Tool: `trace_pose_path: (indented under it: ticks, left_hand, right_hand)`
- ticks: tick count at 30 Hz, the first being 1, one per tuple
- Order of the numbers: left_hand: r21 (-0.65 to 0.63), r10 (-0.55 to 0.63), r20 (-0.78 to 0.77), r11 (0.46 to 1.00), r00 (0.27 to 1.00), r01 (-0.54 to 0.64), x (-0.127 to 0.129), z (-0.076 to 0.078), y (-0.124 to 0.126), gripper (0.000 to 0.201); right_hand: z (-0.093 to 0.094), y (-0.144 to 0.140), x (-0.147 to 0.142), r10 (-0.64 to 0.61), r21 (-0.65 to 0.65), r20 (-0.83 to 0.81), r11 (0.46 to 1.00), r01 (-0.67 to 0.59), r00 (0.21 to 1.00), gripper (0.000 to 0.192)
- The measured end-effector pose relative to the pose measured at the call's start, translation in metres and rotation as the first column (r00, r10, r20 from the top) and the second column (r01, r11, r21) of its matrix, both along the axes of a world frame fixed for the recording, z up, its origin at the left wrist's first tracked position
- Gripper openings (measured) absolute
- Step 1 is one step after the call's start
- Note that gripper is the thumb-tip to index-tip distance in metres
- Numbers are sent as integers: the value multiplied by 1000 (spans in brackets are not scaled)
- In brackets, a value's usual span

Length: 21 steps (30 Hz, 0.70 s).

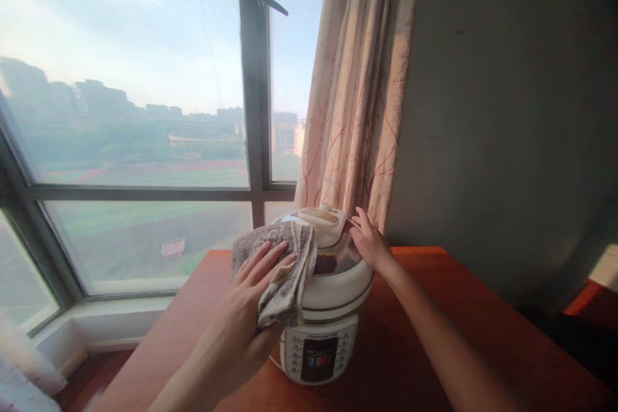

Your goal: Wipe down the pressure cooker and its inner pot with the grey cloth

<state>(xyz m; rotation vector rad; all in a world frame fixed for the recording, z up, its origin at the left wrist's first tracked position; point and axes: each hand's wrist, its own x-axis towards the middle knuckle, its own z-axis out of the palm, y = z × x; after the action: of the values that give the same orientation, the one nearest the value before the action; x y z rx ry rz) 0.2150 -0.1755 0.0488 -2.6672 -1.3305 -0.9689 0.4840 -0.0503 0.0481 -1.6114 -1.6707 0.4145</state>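
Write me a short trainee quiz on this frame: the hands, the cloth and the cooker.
1. True or false: the left hand presses a grey cloth against the lid of the pressure cooker.
2. What does the right hand touch?
A. the curtain
B. the cooker's lid
C. the window handle
3. Fill in: the cooker stands on a reddish-brown ____, with its control panel facing the camera.

Key
1. True: the cloth drapes over the lid's left side under the flat palm.
2. B: it rests on the lid's right side, beside the handle.
3. Table.
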Motion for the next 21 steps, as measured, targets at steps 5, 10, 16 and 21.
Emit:
trace_pose_path:
  ticks: [5,10,16,21]
  left_hand:
    - [-17,1,17,1000,1000,-1,-8,14,37,70]
    - [-127,-77,154,987,985,97,-12,37,87,46]
    - [-345,-112,221,920,969,185,-7,45,159,45]
    - [-531,105,204,847,973,20,5,52,206,44]
  right_hand:
    - [0,0,1,10,-8,-11,1000,-10,1000,65]
    - [-2,1,1,13,0,-6,1000,-13,1000,65]
    - [-3,2,2,7,10,18,1000,-7,1000,64]
    - [-1,0,2,11,14,47,1000,-11,999,62]
